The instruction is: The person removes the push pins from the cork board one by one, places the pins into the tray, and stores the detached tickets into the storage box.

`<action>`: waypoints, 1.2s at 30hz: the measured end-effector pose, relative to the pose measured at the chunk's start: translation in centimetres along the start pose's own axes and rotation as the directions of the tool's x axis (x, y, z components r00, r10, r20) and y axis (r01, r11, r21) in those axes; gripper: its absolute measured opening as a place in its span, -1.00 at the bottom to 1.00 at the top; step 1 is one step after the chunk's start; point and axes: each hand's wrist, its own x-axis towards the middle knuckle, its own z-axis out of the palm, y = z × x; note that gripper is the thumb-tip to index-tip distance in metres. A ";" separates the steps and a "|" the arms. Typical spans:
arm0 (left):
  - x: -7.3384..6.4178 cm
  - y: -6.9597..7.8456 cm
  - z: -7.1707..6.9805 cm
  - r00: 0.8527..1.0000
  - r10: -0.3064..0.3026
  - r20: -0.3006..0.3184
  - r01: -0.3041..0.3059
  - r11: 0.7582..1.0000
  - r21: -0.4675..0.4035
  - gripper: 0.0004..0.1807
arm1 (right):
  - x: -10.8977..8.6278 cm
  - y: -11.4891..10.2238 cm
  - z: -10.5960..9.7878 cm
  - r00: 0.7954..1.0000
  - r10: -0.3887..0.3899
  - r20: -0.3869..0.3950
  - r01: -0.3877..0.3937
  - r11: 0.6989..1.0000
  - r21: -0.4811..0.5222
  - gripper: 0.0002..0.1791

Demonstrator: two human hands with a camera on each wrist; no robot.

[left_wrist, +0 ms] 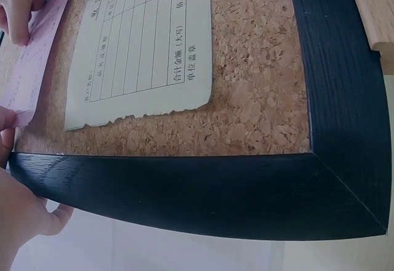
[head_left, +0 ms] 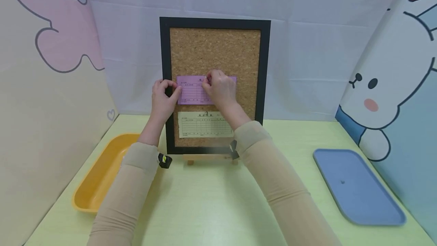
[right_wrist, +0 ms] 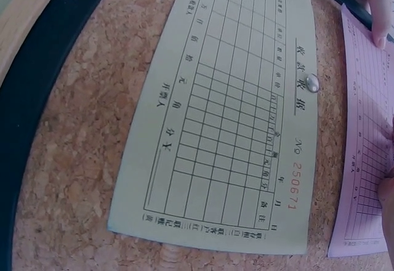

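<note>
A pink receipt slip (head_left: 190,91) lies flat against the framed corkboard (head_left: 215,50). At its left edge my left hand (head_left: 163,100) pinches the slip between thumb and index finger, close to the black frame. My right hand (head_left: 222,89) has its fingers bent at the slip's top middle, covering part of its right half. Thumb and index finger meet there on what looks like a push pin, mostly hidden by the fingers. Below hangs a pale yellow receipt (head_left: 192,125), fixed at its top middle by a silver push pin (right_wrist: 312,82).
The board leans on a small wooden stand (head_left: 208,157). A yellow tray (head_left: 83,196) sits on the left, partly behind my left sleeve. On the right, a blue tray (head_left: 368,200) bears one small grey piece (head_left: 343,182). Curtains with cartoon figures enclose the table.
</note>
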 end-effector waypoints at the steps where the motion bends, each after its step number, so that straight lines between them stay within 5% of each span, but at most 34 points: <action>1: 0.0 0.0 0.0 1.000 -0.001 0.000 0.001 1.000 0.000 -0.77 | 0.0 0.0 0.0 1.000 -0.003 -0.003 0.003 1.000 0.001 -0.89; 36: 0.0 0.1 0.0 1.000 -0.006 -0.005 0.006 1.000 -0.009 -0.77 | -0.1 0.5 0.0 0.999 -0.025 -0.047 0.030 0.994 0.106 -0.89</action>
